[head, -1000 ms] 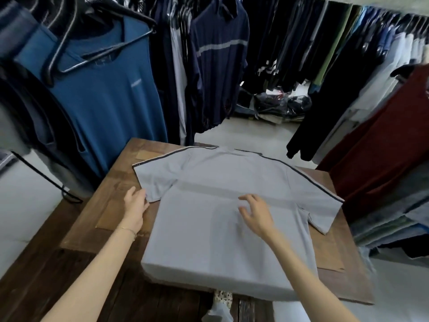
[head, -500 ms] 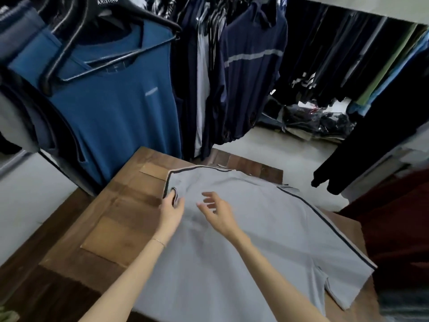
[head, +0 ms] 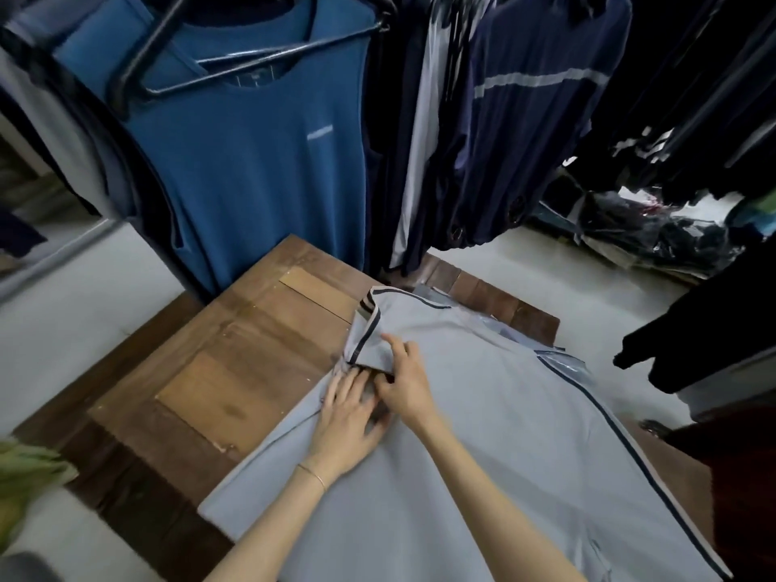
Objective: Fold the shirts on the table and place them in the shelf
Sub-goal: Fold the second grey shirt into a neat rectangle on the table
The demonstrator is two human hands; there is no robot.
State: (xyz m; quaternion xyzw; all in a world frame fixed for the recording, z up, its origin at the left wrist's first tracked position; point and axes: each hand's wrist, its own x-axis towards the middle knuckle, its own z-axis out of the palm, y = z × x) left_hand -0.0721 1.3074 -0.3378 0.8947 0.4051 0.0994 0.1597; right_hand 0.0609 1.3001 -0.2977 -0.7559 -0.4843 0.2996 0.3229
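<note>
A wooden worktop (head: 235, 354) carries a pale grey shirt (head: 495, 447) spread flat, back up. Behind hangs a blue tee (head: 260, 161) on a black hanger (head: 235, 65). The shirt's left sleeve (head: 369, 338) is folded inward. The right hand (head: 405, 382) pinches its fold in a closed grip; the left hand (head: 346, 422) lies flat, fingers straight, pressing beside it.

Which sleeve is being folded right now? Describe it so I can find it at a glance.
Start at the wooden table and the light grey shirt spread over it. At the shirt's far left shoulder, the folded-in sleeve lies beneath the right hand, beside the left hand. Its dark stripe turns back onto the shirt; the other stripe runs straight.
</note>
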